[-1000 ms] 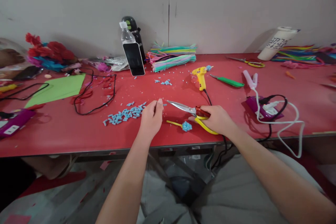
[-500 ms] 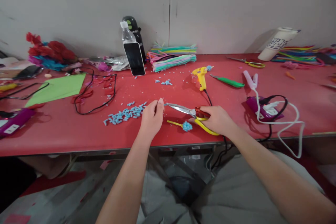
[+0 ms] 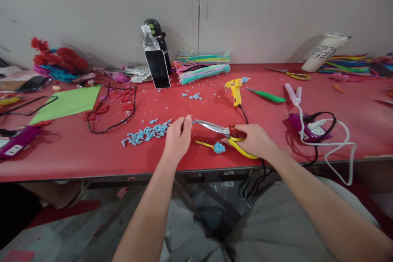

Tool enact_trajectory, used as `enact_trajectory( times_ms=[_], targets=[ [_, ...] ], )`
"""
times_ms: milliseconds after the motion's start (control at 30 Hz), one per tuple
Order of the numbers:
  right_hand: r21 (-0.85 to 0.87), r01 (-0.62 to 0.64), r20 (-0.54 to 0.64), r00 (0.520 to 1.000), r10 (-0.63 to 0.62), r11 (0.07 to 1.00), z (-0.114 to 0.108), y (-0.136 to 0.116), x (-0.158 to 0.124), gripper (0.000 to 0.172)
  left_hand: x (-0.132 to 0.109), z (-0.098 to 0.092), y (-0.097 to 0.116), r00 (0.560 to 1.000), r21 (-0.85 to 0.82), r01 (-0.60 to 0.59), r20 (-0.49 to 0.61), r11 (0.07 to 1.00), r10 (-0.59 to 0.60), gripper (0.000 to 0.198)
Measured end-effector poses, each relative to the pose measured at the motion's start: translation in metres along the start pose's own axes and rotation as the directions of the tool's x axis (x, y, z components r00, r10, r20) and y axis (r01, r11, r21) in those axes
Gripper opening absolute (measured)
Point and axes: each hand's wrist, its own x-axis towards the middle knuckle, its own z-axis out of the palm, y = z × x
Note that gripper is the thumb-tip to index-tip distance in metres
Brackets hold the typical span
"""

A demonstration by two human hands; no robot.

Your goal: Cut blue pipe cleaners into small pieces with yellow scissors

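Observation:
My left hand [image 3: 179, 134] is closed in a pinch on a thin blue pipe cleaner [image 3: 193, 122], of which only a short end shows past the fingertips. That end meets the tips of a pair of scissors [image 3: 213, 126] with one red and one yellow handle. My right hand [image 3: 254, 140] grips the scissors by these handles. Below the blades lies a yellow stem with a blue tufted head [image 3: 219, 147]. Left of my left hand, a pile of short blue cut pieces [image 3: 145, 134] is spread on the red table [image 3: 101, 151].
A yellow glue gun [image 3: 236, 90] and a green-handled tool [image 3: 268, 96] lie beyond my right hand. A phone [image 3: 158, 69] leans on a bottle behind. Bundled pipe cleaners [image 3: 202, 68] lie near the wall. Cords trail from a purple power strip [image 3: 313, 130] at right.
Both hands hold almost the same place. The scissor handles look very slightly wider apart; otherwise the scene is the same.

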Motion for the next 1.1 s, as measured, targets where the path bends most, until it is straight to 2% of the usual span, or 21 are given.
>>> enact_trajectory(
  times_ms=[233, 433, 867, 1100],
  targets=[
    [-0.011, -0.017, 0.02, 1.0, 0.017, 1.0, 0.0004, -0.0008, 0.0025, 0.042, -0.0004, 0.0, -0.0003, 1.0, 0.011, 0.001, 0.004, 1.0, -0.001, 0.041],
    [0.012, -0.012, -0.019, 1.0, 0.012, 1.0, 0.0036, 0.0028, 0.0009, 0.045, 0.0, -0.0005, 0.0001, 1.0, 0.027, 0.001, 0.012, 1.0, -0.002, 0.041],
    [0.002, -0.019, 0.01, 1.0, 0.019, 1.0, 0.0016, -0.0006, 0.0028, 0.041, 0.0005, -0.0006, -0.002, 1.0, 0.036, -0.015, 0.015, 0.999, 0.015, 0.041],
    [0.015, -0.013, 0.014, 1.0, 0.013, 1.0, 0.0017, 0.0028, 0.0007, 0.044, 0.0004, -0.001, -0.0019, 1.0, 0.039, -0.012, 0.018, 0.999, 0.012, 0.04]
  ],
)
